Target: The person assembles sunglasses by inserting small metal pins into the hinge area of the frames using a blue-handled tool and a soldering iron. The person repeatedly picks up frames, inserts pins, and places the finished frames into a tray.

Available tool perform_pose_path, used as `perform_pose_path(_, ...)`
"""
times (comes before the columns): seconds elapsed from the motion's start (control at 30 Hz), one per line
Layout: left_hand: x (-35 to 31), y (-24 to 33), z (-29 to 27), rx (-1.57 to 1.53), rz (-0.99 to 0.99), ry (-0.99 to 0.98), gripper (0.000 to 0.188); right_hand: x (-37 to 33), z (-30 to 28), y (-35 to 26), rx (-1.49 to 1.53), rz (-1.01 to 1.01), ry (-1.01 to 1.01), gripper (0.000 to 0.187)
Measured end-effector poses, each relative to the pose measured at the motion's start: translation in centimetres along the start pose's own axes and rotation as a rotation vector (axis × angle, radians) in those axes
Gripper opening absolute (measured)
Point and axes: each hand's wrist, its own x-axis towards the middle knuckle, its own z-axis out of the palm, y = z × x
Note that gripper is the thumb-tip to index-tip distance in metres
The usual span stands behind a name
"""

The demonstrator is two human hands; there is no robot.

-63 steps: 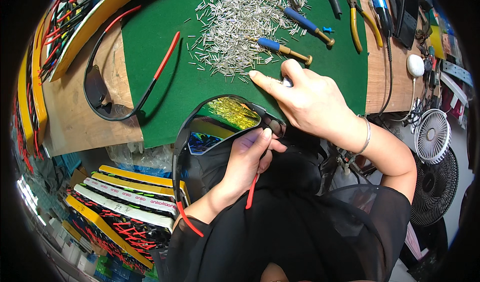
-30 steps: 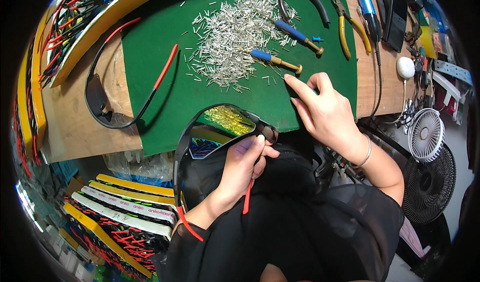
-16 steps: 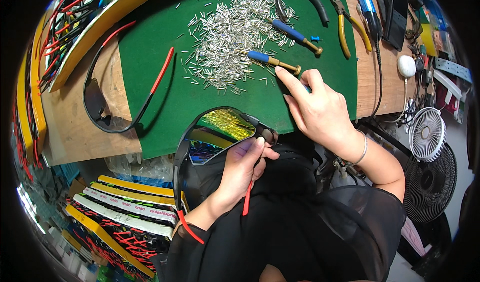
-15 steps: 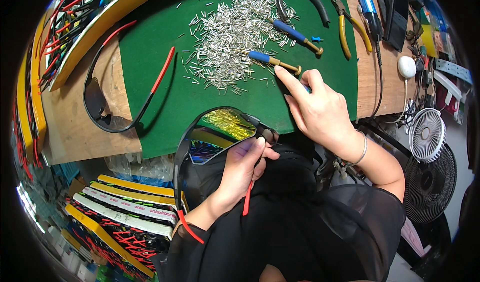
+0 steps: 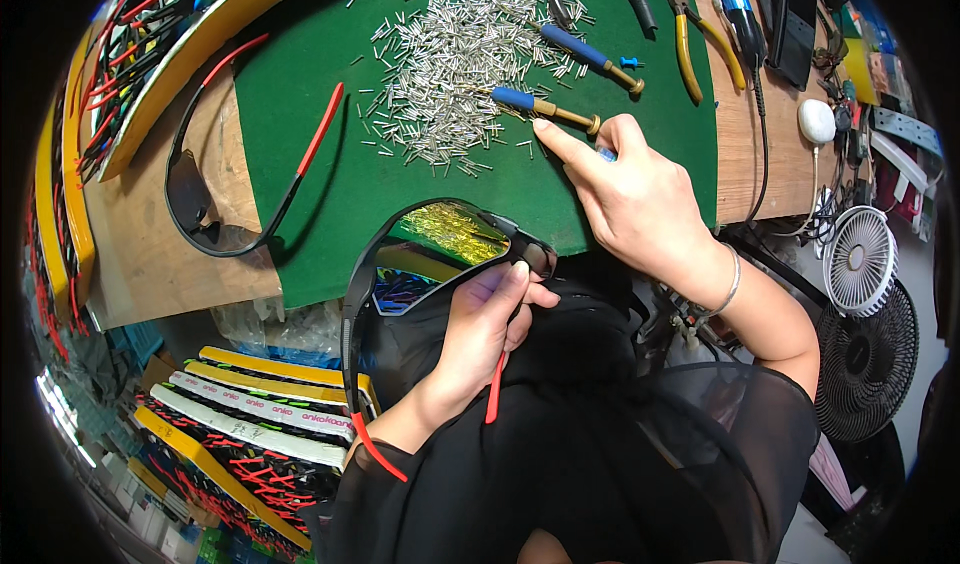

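Observation:
My left hand [image 5: 490,314] is closed on a pair of sunglasses [image 5: 362,294], pinching the dark frame near a hinge, close to my lap. They have a mirrored yellow-blue lens and red temple tips. Over the green mat [image 5: 310,174] is my right hand [image 5: 640,194], index finger stretched toward a heap of small silver pins [image 5: 450,74]. Its other fingers curl around something of which only a bit of blue shows. Beside that fingertip lies a blue-and-brass screwdriver [image 5: 513,98]; a second one [image 5: 572,42] rests just beyond.
Another pair of sunglasses [image 5: 270,239] lies at left, near a yellow-edged rack of frames [image 5: 190,74]. Yellow-handled cutters [image 5: 685,59], a blue push pin [image 5: 630,63] and a corded blue tool [image 5: 735,4] lie at right. Fans [image 5: 860,259] stand beyond the table edge; more racks [image 5: 250,414] are lower left.
My right index fingertip has shifted slightly left along the near screwdriver. The view has moved a little; my left hand keeps its hold on the sunglasses.

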Motion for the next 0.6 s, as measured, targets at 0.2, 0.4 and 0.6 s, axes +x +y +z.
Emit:
perform_pose_path(0.2,0.0,-0.1,0.1,0.009,0.016,0.012,0.031,-2.3,-1.7,-0.1,0.079,0.013,-0.049,0.035)
perform_pose_path(0.4,-0.1,-0.3,0.4,-0.005,0.023,0.062,0.032,-6.2,-5.4,-2.2,0.163,0.002,-0.289,0.054)
perform_pose_path(0.6,-0.2,-0.5,1.1,0.012,0.086,0.092,0.029,-7.4,-1.5,-2.9,-0.157,-0.237,-0.236,0.049)
